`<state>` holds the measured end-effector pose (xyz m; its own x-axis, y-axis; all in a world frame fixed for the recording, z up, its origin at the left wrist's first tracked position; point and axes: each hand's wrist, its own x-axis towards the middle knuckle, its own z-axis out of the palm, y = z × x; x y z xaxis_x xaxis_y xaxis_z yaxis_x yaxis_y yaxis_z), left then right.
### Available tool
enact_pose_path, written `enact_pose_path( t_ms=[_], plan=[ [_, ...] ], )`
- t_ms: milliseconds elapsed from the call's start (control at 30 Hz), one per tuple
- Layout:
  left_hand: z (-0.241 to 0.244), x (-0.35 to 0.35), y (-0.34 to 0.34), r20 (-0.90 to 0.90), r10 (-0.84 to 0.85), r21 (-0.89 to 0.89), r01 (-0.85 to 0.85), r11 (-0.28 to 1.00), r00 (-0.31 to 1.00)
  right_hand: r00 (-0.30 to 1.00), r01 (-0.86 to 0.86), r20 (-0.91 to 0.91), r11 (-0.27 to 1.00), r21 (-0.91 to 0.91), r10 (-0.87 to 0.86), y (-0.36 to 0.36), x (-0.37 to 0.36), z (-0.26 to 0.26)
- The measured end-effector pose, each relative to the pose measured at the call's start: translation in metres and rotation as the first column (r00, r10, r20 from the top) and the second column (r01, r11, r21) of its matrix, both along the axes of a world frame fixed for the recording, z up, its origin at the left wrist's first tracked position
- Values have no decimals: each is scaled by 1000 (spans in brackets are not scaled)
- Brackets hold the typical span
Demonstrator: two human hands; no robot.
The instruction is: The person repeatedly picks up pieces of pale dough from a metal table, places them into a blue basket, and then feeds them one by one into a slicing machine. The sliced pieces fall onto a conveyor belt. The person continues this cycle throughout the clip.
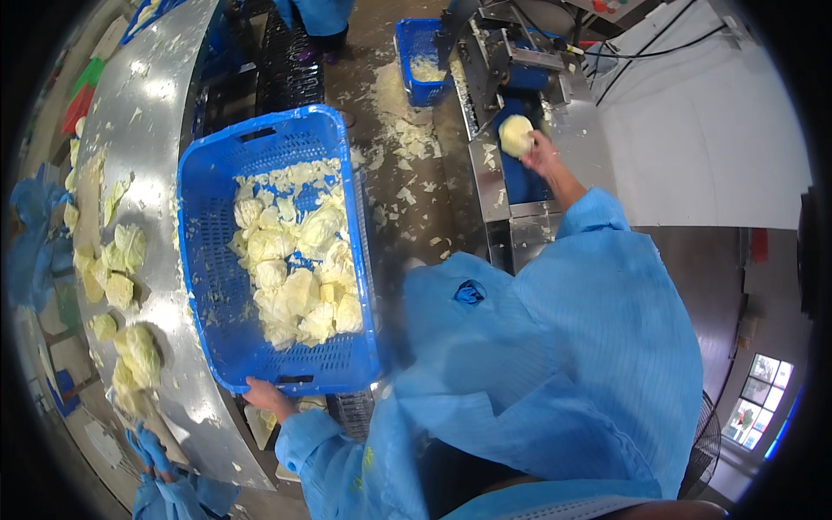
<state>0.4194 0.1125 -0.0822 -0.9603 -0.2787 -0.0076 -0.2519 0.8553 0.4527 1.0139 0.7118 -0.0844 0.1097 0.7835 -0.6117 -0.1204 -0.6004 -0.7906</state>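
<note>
My right hand (541, 156) holds a pale, trimmed cabbage head (515, 136) over the blue conveyor belt (525, 181) of a metal machine (504, 55). With its fingers on the near corner rim, my left hand (265, 396) touches a large blue plastic crate (195, 312). Inside the crate lie several cabbage pieces (302, 292) and loose leaves, heaped towards its right side. The crate's left rim is beside a long stainless steel table (188, 396).
Cabbage heads (135, 354) and scraps lie on the steel table. Another blue crate (419, 94) with shredded cabbage stands beside the machine. Leaf scraps (409, 146) litter the wet floor. People in blue gowns stand at the far end (325, 16) and across the table (39, 240); one has blue gloves (153, 445).
</note>
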Motion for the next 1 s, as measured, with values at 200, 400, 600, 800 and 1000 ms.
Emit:
enact_pose_path(
  t_ms=[200, 400, 600, 800, 1000],
  plan=[
    [21, 10, 8, 45, -72, 80, 68, 995, 996, 917, -199, 393, 772, 603, -71, -37, -106, 41],
    [32, 18, 17, 2, 20, 152, -21, 988, 1000, 521, -800, 456, 227, 555, 721, -169, -325, 95],
    [40, 19, 25, 27, 14, 230, -20, 973, 1000, -282, -888, 700, -455, 70, 656, -231, -527, -14],
    [41, 20, 24, 27, 27, 305, -35, 952, 999, -587, -809, 580, -425, -406, 564, -287, -622, -73],
    [42, 21, 25, -1, 15, 366, -13, 931, 1000, -710, -704, 583, -398, -588, 396, -295, -644, -89]
  ],
)
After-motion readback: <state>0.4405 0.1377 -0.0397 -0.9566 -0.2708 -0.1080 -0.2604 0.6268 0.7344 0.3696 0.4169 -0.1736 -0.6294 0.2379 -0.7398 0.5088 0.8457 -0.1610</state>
